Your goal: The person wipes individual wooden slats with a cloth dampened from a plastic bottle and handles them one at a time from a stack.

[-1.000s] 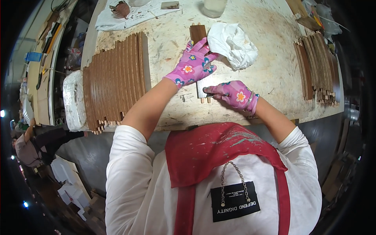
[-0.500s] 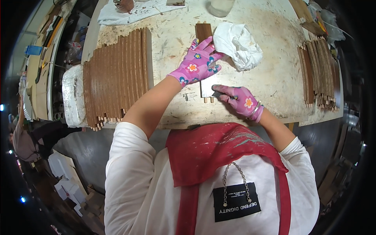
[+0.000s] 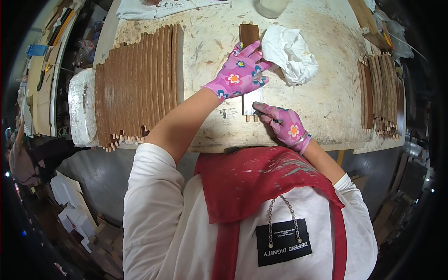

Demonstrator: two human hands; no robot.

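A dark brown wooden slat (image 3: 249, 35) with short pegs at both ends lies lengthwise on the worktable. My left hand (image 3: 237, 74), in a pink flowered glove, rests across its middle with the fingers spread. At the slat's near end is my right hand (image 3: 284, 122), in a matching glove, its fingers closed and pointing left. A small dark flat piece shows only as an edge under these fingertips; its kind cannot be made out. The slat's near part looks pale and shiny. A crumpled white cloth (image 3: 290, 55) touches or nearly touches the left fingertips.
A long row of brown slats (image 3: 135, 88) stands on the left, beside a plastic-wrapped block (image 3: 83, 109). More slats (image 3: 383, 93) are stacked at the right edge. A translucent container (image 3: 271, 7) and a stained white cloth (image 3: 158, 9) are at the back of the worktable (image 3: 210, 133).
The whole view has shifted slightly. My left hand stays spread on the slat. My right fingertips stay at its near end, and less of the dark piece shows under them.
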